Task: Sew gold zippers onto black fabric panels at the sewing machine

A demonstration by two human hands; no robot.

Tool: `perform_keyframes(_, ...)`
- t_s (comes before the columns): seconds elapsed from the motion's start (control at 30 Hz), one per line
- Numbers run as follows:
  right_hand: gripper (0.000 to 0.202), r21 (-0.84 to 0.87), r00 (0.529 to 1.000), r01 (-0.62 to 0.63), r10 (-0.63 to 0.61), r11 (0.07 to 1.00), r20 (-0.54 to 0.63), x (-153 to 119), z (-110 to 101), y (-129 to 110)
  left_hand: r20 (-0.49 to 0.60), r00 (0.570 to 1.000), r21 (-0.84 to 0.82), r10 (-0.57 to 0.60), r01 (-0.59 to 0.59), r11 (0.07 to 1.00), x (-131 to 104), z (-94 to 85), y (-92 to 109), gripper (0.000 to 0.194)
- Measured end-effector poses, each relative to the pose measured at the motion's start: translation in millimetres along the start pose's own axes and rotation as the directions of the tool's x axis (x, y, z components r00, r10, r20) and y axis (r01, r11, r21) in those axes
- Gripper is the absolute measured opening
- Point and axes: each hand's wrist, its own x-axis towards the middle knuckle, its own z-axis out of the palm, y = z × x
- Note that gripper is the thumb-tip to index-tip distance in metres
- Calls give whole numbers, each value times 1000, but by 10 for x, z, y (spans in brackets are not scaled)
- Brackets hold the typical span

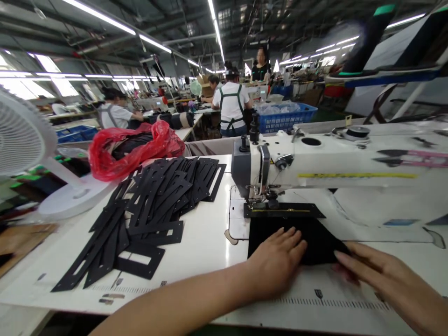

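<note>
Black flat fabric panel (320, 240), long axis left-right, under open left hand (276, 261); right corner pinched by right hand (388, 270).

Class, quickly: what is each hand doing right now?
Left hand: open, palm down on the black fabric.
Right hand: closed on that fabric's near right corner.

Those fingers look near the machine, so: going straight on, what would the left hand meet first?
Probably the black strip at the far edge of the black cloth under the left hand, though depth is unclear.
</note>
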Motion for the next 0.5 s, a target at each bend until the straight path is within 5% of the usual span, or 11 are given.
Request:
perform_keyframes(0.1, 56, 482, 964, -196, 259, 854, -67, -51, 139, -161, -148, 942, -493, -300, 192, 848, 46, 1, -144, 32)
perform_keyframes(0.17, 61, 622, 902, -373, 426, 688, 69, -107, 223, -190, -143, 847, -781, -511, 220, 584, 40, -22, -203, 36)
perform_keyframes(0.27, 62, 639, 857, -495, 450, 589, 249, -180, 388, -236, -54, 759, -965, -649, 126, 228, 34, -43, -202, 45)
perform_keyframes(0.4, 56, 612, 887, -459, 292, 644, 358, -130, 722, -347, -5, 718, -1000, -696, 9, 17, 69, -79, -101, 48)
perform_keyframes(0.5, 41, 498, 966, -204, 92, 843, 240, 92, 950, -375, 2, 697, -1000, -717, -8, -11, 69, -136, -45, 49)
